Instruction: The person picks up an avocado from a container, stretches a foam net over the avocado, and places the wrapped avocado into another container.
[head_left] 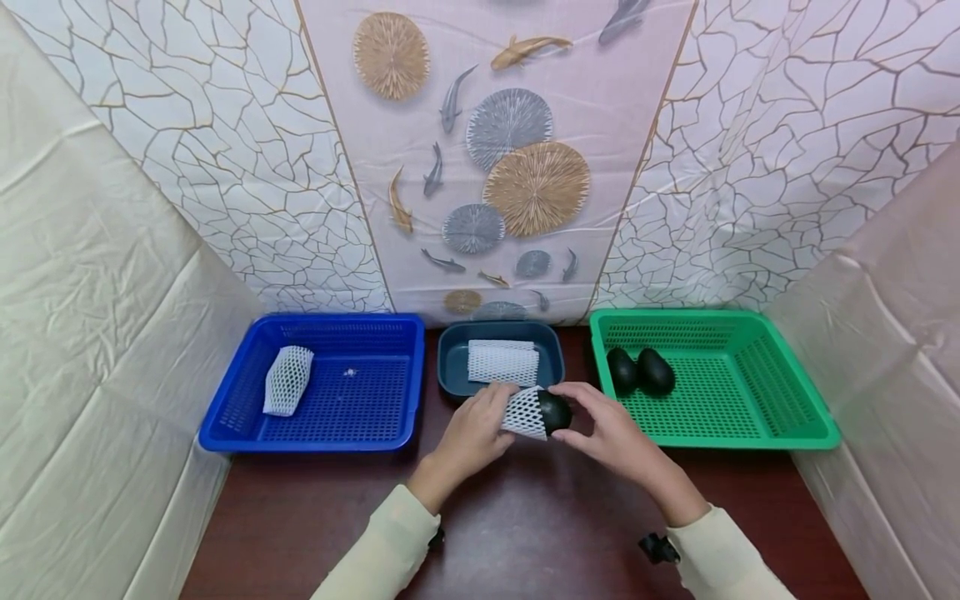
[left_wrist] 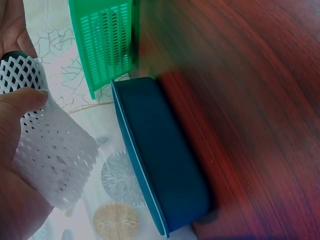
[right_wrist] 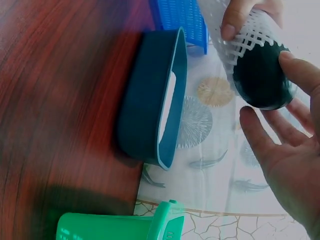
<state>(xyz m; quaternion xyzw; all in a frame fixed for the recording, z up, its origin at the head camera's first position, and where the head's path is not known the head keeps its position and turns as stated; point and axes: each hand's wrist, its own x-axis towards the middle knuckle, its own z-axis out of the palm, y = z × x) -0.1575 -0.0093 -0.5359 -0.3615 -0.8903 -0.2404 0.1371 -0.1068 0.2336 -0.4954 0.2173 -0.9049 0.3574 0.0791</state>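
A dark avocado [head_left: 555,412] is partly inside a white foam net sleeve [head_left: 522,414], held in the air over the front edge of the dark teal tray. My left hand [head_left: 474,427] grips the sleeve with the avocado's covered part, the thumb [left_wrist: 31,100] lying across the mesh. My right hand [head_left: 611,429] holds the bare rounded end between thumb and fingers. In the right wrist view the avocado [right_wrist: 262,77] sticks out of the mesh, its bare end toward the right palm. From the left wrist, the sleeve's loose end [left_wrist: 65,175] flares out, with no fruit visible in it.
The teal tray [head_left: 447,367] holds flat white foam net sleeves [head_left: 502,362]. At left, a blue basket [head_left: 360,417] contains one sleeved item [head_left: 288,382]. At right, a green basket [head_left: 735,400] holds two bare avocados [head_left: 656,372]. Fabric walls enclose the brown table [head_left: 525,525].
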